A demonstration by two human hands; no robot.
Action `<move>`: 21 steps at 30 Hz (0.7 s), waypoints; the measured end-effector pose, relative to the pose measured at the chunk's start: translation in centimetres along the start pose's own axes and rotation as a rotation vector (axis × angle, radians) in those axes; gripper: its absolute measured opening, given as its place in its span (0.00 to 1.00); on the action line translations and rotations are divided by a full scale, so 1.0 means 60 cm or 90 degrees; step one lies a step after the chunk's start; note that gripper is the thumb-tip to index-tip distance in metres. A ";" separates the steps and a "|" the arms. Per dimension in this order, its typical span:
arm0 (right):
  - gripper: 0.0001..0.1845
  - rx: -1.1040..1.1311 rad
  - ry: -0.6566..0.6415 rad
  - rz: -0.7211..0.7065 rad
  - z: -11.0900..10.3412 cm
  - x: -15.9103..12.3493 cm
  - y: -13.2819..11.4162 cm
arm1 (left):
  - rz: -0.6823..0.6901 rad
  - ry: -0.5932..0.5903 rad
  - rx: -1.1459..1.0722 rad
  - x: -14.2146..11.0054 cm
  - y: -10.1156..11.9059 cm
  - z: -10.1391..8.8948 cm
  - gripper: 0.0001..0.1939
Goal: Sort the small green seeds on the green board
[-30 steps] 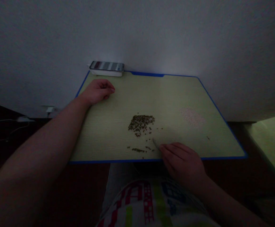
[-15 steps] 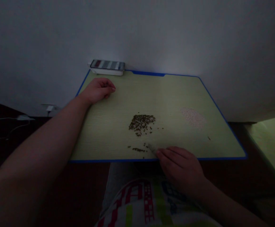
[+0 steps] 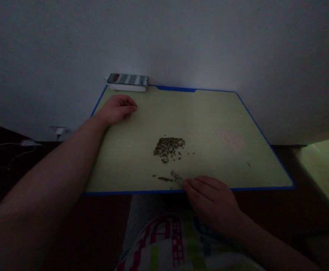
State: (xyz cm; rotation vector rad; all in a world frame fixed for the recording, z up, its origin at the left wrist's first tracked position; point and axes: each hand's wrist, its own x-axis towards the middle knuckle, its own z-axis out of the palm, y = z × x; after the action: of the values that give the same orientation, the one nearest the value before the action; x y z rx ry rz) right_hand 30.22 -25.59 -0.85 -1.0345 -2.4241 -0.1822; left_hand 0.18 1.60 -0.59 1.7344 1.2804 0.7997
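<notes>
A pale green table [image 3: 141, 124] with a blue edge stands against a white wall. A pile of small dark green grains [image 3: 168, 146] lies at its middle, with a few loose grains [image 3: 164, 178] near the front edge. A faint patch of pale pinkish grains [image 3: 229, 138] lies to the right. My right hand [image 3: 211, 199] is at the front edge, fingers pinched on a thin metal tool [image 3: 178, 177] whose tip touches the loose grains. My left hand [image 3: 116, 108] rests at the table's back left, fingers curled loosely, holding nothing.
A phone [image 3: 128, 79] lies on a white block at the table's back left corner. A charger and cables [image 3: 25, 143] lie on the dark floor to the left. Another green surface [image 3: 325, 169] is at the right. One stray grain [image 3: 248, 164] sits near the right edge.
My right hand has slid left along the front edge, bringing the tool's tip from right of the loose grains into them. My left hand has stayed put.
</notes>
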 end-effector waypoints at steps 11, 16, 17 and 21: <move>0.11 0.029 0.017 -0.022 -0.002 0.016 0.005 | -0.003 -0.011 -0.016 0.002 0.002 -0.001 0.07; 0.12 0.043 0.016 -0.023 0.001 0.018 0.001 | -0.013 -0.015 0.007 -0.001 0.006 -0.001 0.07; 0.12 0.040 0.015 -0.025 0.002 0.018 0.000 | -0.013 -0.014 0.013 -0.001 0.006 -0.001 0.07; 0.12 0.023 0.002 -0.019 0.005 0.023 -0.003 | -0.008 -0.011 0.045 -0.001 0.004 -0.002 0.07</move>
State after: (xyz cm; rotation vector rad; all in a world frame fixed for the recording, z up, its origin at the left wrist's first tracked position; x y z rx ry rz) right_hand 29.15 -24.73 -0.41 -0.9810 -2.4327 -0.1488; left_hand 0.19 1.51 -0.33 1.7832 1.3206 0.7398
